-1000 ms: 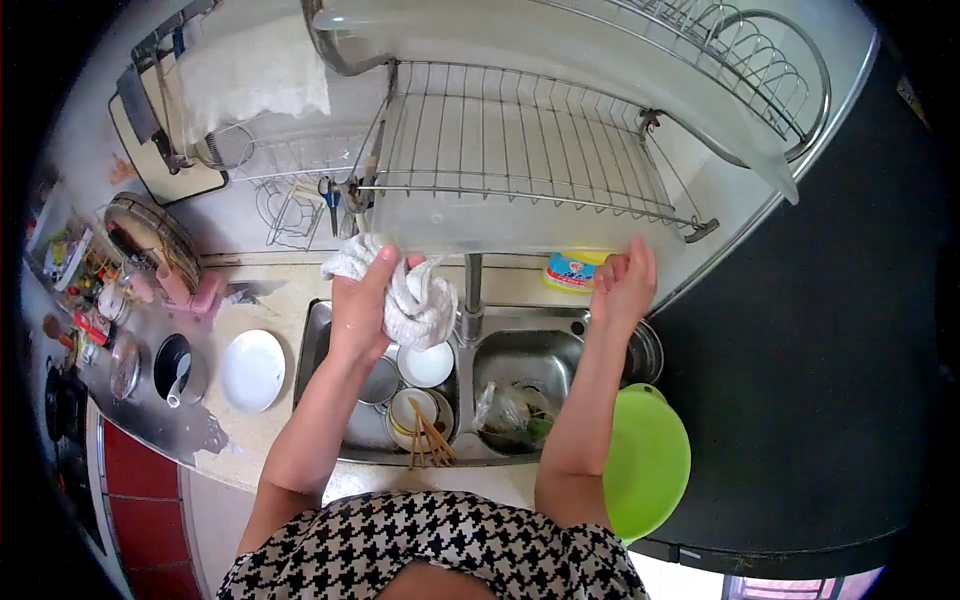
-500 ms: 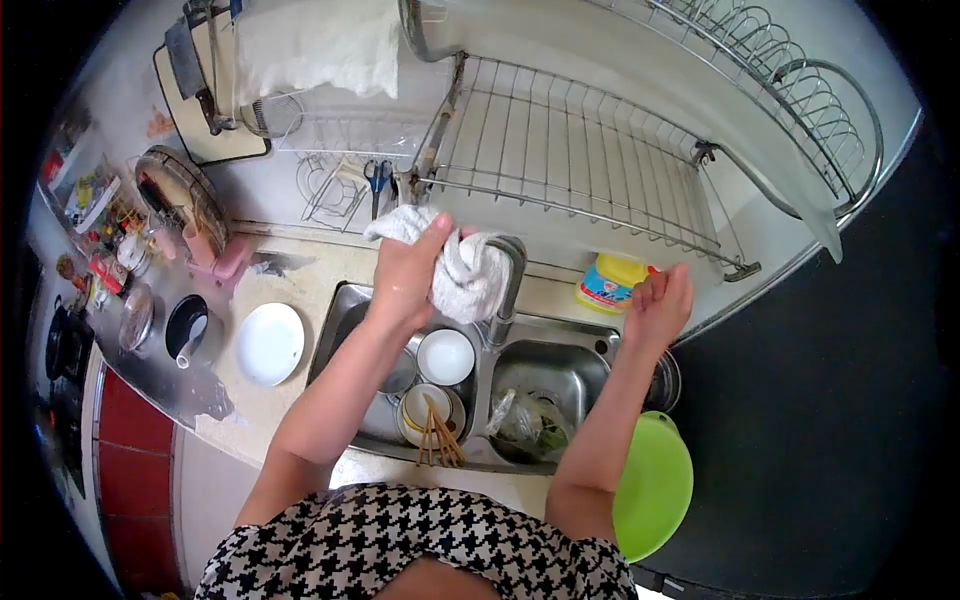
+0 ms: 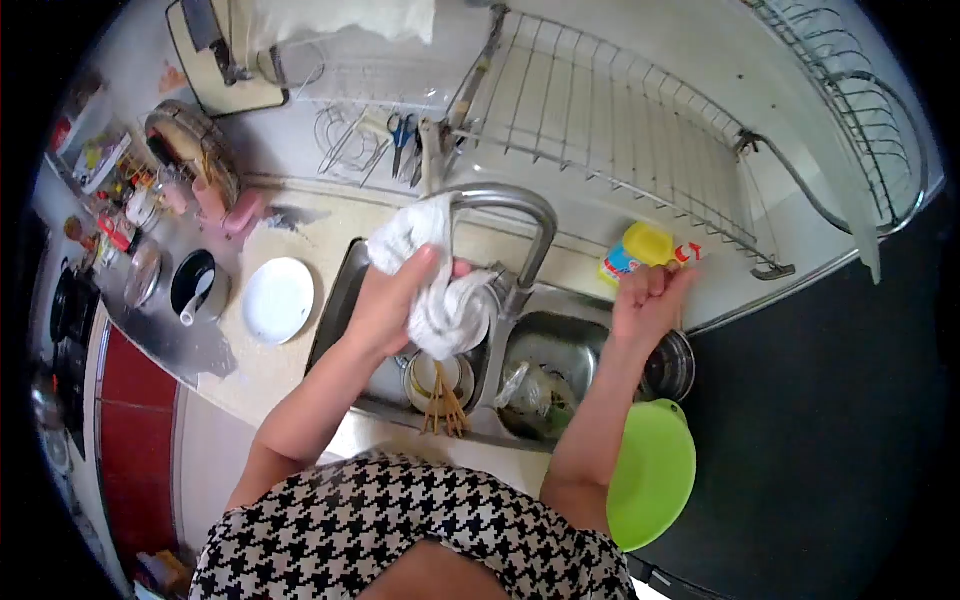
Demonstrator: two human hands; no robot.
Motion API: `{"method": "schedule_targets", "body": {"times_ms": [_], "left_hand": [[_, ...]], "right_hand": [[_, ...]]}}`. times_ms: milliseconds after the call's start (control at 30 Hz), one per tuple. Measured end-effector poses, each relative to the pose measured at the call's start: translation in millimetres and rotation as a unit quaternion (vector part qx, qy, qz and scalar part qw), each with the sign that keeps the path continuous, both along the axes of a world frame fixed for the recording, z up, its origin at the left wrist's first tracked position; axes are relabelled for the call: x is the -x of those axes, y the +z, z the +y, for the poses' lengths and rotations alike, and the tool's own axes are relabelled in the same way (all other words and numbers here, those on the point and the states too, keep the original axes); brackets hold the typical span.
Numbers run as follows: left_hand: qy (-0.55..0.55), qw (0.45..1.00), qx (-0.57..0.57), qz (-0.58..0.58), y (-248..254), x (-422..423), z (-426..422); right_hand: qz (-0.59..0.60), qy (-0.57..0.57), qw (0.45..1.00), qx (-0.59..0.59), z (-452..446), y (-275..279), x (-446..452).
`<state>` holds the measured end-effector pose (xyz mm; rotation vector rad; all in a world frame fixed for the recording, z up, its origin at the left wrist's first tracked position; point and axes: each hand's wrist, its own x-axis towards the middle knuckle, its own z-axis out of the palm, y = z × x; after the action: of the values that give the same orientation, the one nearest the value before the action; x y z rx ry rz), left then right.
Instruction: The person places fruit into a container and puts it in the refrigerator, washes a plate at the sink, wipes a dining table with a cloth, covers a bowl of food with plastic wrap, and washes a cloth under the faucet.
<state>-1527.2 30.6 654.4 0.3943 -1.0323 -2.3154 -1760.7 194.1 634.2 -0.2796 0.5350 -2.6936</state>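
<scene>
My left hand (image 3: pixel 392 302) grips a bunched white cloth (image 3: pixel 450 305) over the left basin, close to the curved metal faucet (image 3: pixel 525 205). My right hand (image 3: pixel 648 305) is raised over the right edge of the sink (image 3: pixel 485 433), its fingers curled; whether they hold anything small cannot be made out. Just behind it stands a yellow bottle (image 3: pixel 648 243) with a blue label and red cap. Below the cloth, stacked bowls (image 3: pixel 425 375) and several wooden chopsticks (image 3: pixel 446 405) lie in the left basin. A clear plastic bag (image 3: pixel 537 390) rests in the right basin.
A white plate (image 3: pixel 278 301) and a dark pot (image 3: pixel 195 285) stand on the left counter. An empty wire rack (image 3: pixel 610 120) hangs above the sink. To the right are a green basin (image 3: pixel 655 475), a metal pot (image 3: pixel 670 368) and a dark surface (image 3: pixel 800 400).
The view has swung, shifting the rack and sink. My left hand with the cloth has come lower relative to the faucet, whose curve now shows. My right hand remains raised near the bottle.
</scene>
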Motion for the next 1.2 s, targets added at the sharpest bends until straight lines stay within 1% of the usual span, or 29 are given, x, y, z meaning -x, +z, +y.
{"method": "schedule_targets", "body": {"times_ms": [33,133,167,200,267,367,433,467,500,533,567,600,633,667,733,833,867,933,967,1000,1033,1067,1100,1167,1200], "left_hand": [[-0.005,1.0,-0.017,-0.003,-18,-15,-1],[-0.042,0.996,-0.051,-0.061,-63,-57,-2],[-0.064,0.991,-0.071,-0.09,-81,-69,-6],[-0.073,0.987,-0.103,-0.1,-98,-76,-9],[-0.074,0.978,-0.159,-0.114,-138,-78,-18],[-0.083,0.978,-0.18,-0.065,-175,-68,-30],[-0.082,0.969,-0.231,-0.032,-180,-56,-35],[-0.076,0.96,-0.268,-0.022,-170,-50,-35],[-0.084,0.958,-0.275,0.014,-180,-42,-40],[-0.098,0.949,-0.296,0.036,-191,-37,-41],[-0.084,0.95,-0.299,0.018,-211,-32,-41],[-0.072,0.952,-0.299,0.003,-215,-31,-41],[-0.119,0.938,-0.324,0.04,-218,-38,-39],[-0.131,0.914,-0.368,0.109,-246,-40,-38],[-0.087,0.919,-0.385,-0.001,-246,-57,-31],[-0.132,0.914,-0.384,0.005,-247,-71,-30],[-0.195,0.907,-0.362,0.094,-254,-73,-34],[-0.31,0.859,-0.306,0.268,-284,-75,-44],[-0.325,0.819,-0.362,0.303,-318,-72,-45],[-0.276,0.868,-0.363,0.198,-293,-76,-48],[-0.222,0.902,-0.358,0.091,-267,-81,-50],[-0.167,0.922,-0.348,-0.017,-247,-83,-53],[-0.158,0.923,-0.352,0.0,-250,-94,-59],[-0.096,0.948,-0.287,-0.103,-248,-129,-73],[-0.065,0.953,-0.252,-0.156,-246,-149,-81]], "right_hand": [[-0.002,0.092,0.995,0.024,1,-13,-11],[-0.066,0.154,0.983,-0.082,-25,-41,-69],[-0.087,0.203,0.969,-0.106,-36,-50,-84],[-0.079,0.288,0.953,-0.043,-46,-70,-94],[-0.081,0.323,0.94,-0.069,-71,-102,-109],[-0.096,0.366,0.919,-0.107,-99,-107,-138],[-0.085,0.379,0.912,-0.129,-115,-119,-148],[-0.08,0.382,0.91,-0.142,-121,-124,-153],[-0.006,0.354,0.914,-0.2,-128,-136,-159],[0.159,0.289,0.895,-0.3,-132,-148,-168],[0.319,0.214,0.839,-0.386,-133,-157,-178],[0.47,0.126,0.747,-0.454,-135,-168,-190],[0.586,0.057,0.672,-0.449,-138,-178,-198],[0.668,0.012,0.545,-0.507,-137,-181,-208],[0.66,0.041,0.485,-0.572,-135,-189,-221],[0.625,0.051,0.491,-0.605,-131,-214,-217],[0.595,0.072,0.521,-0.608,-130,-216,-214],[0.531,0.115,0.576,-0.61,-130,-218,-209],[0.528,0.086,0.585,-0.61,-134,-224,-206],[0.489,0.092,0.591,-0.635,-138,-234,-203],[0.449,0.097,0.596,-0.658,-143,-243,-200],[0.408,0.1,0.599,-0.681,-148,-248,-194],[0.326,0.088,0.616,-0.712,-153,-245,-186],[0.263,0.008,0.605,-0.752,-148,-246,-161],[0.266,-0.007,0.61,-0.746,-142,-244,-143]]}}
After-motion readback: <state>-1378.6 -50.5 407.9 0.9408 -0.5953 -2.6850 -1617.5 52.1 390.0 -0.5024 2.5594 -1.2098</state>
